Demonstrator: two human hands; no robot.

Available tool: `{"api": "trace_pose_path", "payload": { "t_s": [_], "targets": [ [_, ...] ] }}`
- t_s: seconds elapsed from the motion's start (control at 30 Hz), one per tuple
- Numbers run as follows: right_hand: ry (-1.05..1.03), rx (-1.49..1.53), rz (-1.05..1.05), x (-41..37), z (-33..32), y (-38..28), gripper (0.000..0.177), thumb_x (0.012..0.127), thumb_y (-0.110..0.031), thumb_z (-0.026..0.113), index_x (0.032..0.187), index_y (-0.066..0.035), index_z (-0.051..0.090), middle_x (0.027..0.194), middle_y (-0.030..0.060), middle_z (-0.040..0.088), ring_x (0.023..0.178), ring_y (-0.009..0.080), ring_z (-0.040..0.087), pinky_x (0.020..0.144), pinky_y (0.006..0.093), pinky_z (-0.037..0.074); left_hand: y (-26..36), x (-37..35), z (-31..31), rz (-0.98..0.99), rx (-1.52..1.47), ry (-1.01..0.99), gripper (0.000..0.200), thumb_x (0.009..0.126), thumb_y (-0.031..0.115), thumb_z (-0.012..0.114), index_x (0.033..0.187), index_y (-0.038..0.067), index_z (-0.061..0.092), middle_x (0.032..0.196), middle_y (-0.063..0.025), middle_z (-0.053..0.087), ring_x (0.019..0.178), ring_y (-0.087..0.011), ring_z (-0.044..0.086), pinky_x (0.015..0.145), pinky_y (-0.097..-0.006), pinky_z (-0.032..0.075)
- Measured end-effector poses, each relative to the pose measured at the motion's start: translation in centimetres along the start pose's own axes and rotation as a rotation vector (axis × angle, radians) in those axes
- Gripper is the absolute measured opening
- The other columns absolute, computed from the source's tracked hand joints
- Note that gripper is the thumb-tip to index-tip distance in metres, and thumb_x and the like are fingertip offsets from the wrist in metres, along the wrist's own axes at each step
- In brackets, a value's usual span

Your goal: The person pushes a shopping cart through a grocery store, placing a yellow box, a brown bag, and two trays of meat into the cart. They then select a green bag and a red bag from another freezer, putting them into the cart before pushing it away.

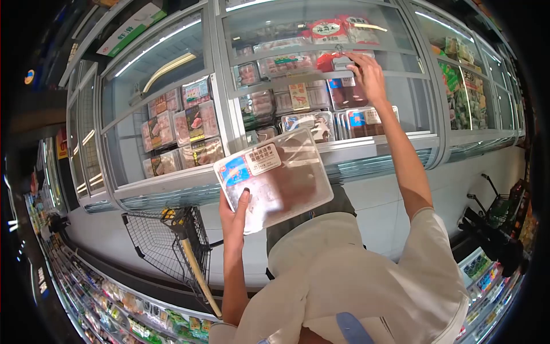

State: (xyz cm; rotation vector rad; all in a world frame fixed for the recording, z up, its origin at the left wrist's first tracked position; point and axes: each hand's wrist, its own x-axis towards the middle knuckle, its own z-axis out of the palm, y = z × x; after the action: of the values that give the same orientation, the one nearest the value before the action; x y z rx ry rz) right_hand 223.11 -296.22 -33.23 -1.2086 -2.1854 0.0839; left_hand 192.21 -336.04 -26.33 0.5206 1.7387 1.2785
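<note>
My left hand (234, 222) grips the lower left corner of a clear plastic meat tray (298, 192), thumb on top. The tray holds dark red meat and has a blue and white label. My right hand (368, 73) reaches forward to the freezer, its fingers closed on the small grey handle (342, 63) of a sliding glass door (395, 60). Through the open front part, more meat trays (345, 96) with similar blue labels show below that hand. Red and white bags (327, 31) lie behind the glass at the back.
Trays of packed meat (197, 123) fill the freezer section on the left. Green packages (452, 80) sit in the right section. A black wire shopping cart (172, 235) with a pale handle stands at my left. Stocked shelves (114, 298) run behind me; another cart (498, 206) stands far right.
</note>
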Motion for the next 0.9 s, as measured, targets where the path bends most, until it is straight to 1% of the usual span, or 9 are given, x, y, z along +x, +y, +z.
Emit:
{"api": "trace_pose_path", "payload": {
  "t_s": [0.2, 0.3, 0.37, 0.47, 0.5, 0.53, 0.67, 0.73, 0.9],
  "targets": [
    [0.372, 0.056, 0.057, 2.9, 1.6, -3.2, 0.033, 0.097, -0.015, 0.066, 0.130, -0.008, 0.067, 0.131, 0.0146, 0.067, 0.113, 0.0384, 0.064, 0.101, 0.0467, 0.049, 0.3, 1.2, 0.6, -0.036, 0.134, 0.098, 0.054, 0.108, 0.035, 0.060, 0.147, -0.002, 0.052, 0.138, -0.0127, 0.060, 0.125, -0.0186, 0.055, 0.110, -0.0325, 0.040],
    [-0.002, 0.708, 0.333, -2.1, 1.1, -7.1, 0.034, 0.105, -0.024, 0.061, 0.135, -0.007, 0.063, 0.131, 0.0149, 0.065, 0.114, 0.0299, 0.064, 0.101, 0.0398, 0.049, 1.0, 2.9, 1.4, -0.062, 0.124, 0.091, 0.062, 0.109, 0.042, 0.056, 0.150, -0.004, 0.048, 0.144, -0.0142, 0.055, 0.131, -0.0197, 0.053, 0.113, -0.0331, 0.039],
    [-0.480, 0.996, 0.516, -4.7, 1.1, -8.4, 0.040, 0.110, -0.032, 0.054, 0.138, -0.005, 0.061, 0.133, 0.0075, 0.065, 0.118, 0.0135, 0.060, 0.097, 0.0329, 0.050, 2.7, 5.5, 3.7, -0.026, 0.151, 0.062, 0.063, 0.110, 0.043, 0.054, 0.151, -0.004, 0.046, 0.148, -0.0145, 0.053, 0.135, -0.0200, 0.049, 0.116, -0.0346, 0.036],
    [-0.587, 1.123, 0.699, -5.7, 1.1, -9.0, 0.052, 0.110, -0.042, 0.051, 0.143, -0.002, 0.056, 0.131, 0.0112, 0.065, 0.117, 0.0157, 0.061, 0.097, 0.0331, 0.051, 2.5, 10.8, 8.0, 0.139, 0.255, -0.004, 0.063, 0.111, 0.039, 0.052, 0.155, -0.005, 0.040, 0.149, -0.0194, 0.052, 0.138, -0.0246, 0.048, 0.118, -0.0364, 0.033],
    [-0.519, 0.969, 0.593, -6.8, 3.2, -7.3, 0.060, 0.108, -0.045, 0.054, 0.144, 0.003, 0.052, 0.129, 0.0186, 0.067, 0.117, 0.0288, 0.064, 0.100, 0.0382, 0.050, 1.1, 12.8, 9.6, 0.215, 0.296, -0.025, 0.065, 0.111, 0.039, 0.051, 0.156, -0.006, 0.036, 0.150, -0.0213, 0.051, 0.140, -0.0266, 0.046, 0.119, -0.0370, 0.032],
    [-0.589, 0.872, 0.659, -6.7, 4.5, -6.2, 0.061, 0.107, -0.044, 0.054, 0.144, 0.004, 0.052, 0.129, 0.0209, 0.066, 0.118, 0.0320, 0.064, 0.101, 0.0386, 0.049, -0.2, 14.6, 11.1, 0.293, 0.336, -0.045, 0.067, 0.111, 0.039, 0.051, 0.157, -0.006, 0.033, 0.151, -0.0231, 0.050, 0.142, -0.0286, 0.045, 0.119, -0.0377, 0.031],
    [-0.644, 0.491, 0.839, -9.0, 9.3, -3.5, 0.066, 0.100, -0.036, 0.054, 0.140, 0.017, 0.046, 0.129, 0.0371, 0.061, 0.123, 0.0459, 0.062, 0.106, 0.0447, 0.047, -6.9, 21.8, 14.4, -0.006, 0.348, -0.230, 0.065, 0.108, 0.036, 0.056, 0.154, -0.005, 0.038, 0.147, -0.0225, 0.054, 0.139, -0.0290, 0.049, 0.118, -0.0375, 0.034],
    [-0.715, 0.374, 0.950, -10.3, 11.1, -3.5, 0.070, 0.097, -0.035, 0.054, 0.137, 0.022, 0.045, 0.130, 0.0423, 0.058, 0.124, 0.0475, 0.061, 0.107, 0.0475, 0.047, -12.2, 25.9, 14.4, -0.175, 0.316, -0.351, 0.050, 0.106, 0.027, 0.057, 0.149, 0.004, 0.046, 0.140, -0.0162, 0.060, 0.130, -0.0254, 0.056, 0.104, -0.0386, 0.047],
    [-1.109, 0.341, 0.744, -12.5, 14.0, -2.0, 0.085, 0.093, -0.040, 0.056, 0.137, 0.029, 0.037, 0.138, 0.0495, 0.047, 0.127, 0.0532, 0.058, 0.111, 0.0511, 0.045, -22.4, 31.1, 14.1, -0.500, 0.262, -0.438, 0.038, 0.097, 0.006, 0.056, 0.134, 0.013, 0.055, 0.115, -0.0090, 0.067, 0.098, -0.0272, 0.069, 0.073, -0.0424, 0.057]
  ]
}}
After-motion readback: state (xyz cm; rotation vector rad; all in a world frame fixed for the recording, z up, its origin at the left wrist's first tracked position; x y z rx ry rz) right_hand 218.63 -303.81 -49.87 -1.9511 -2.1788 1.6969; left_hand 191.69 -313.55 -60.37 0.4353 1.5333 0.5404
